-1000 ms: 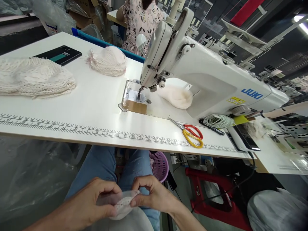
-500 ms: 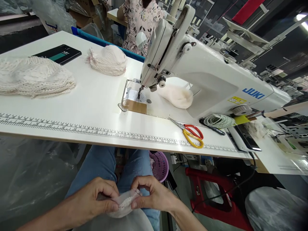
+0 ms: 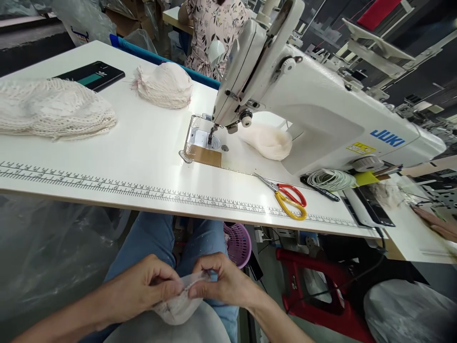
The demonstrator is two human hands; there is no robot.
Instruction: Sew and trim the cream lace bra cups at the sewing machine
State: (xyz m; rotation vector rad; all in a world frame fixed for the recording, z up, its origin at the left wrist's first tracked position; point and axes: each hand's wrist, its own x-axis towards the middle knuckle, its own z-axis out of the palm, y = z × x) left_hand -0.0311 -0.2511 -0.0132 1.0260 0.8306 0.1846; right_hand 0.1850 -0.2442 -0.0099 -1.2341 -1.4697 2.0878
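Note:
Over my lap, a small piece of sheer white fabric (image 3: 177, 308) is stretched between my two hands. My left hand (image 3: 152, 286) pinches its left side between thumb and fingers. At the upper right edge, my right hand (image 3: 223, 283) is closed on the same fabric, thumb toward the left hand. The fabric hangs below the fingertips, with a lacy, gathered look along its middle. Above the hands is the table edge, where a white sewing machine (image 3: 321, 100) stands with its needle area (image 3: 210, 138) over a metal plate.
Scissors with red and yellow handles (image 3: 291, 201) lie by the printed ruler (image 3: 143, 189). Lace stacks (image 3: 53, 108), a cream bundle (image 3: 164, 85) and a phone (image 3: 93, 76) rest at left. A purple basket (image 3: 240, 245) and red stool (image 3: 321, 295) are below. Another person (image 3: 214, 31) is beyond the table.
My hands have drawn slightly closer together, and the fabric has turned so more of it hangs down at the lower left. The whole view has shifted a little.

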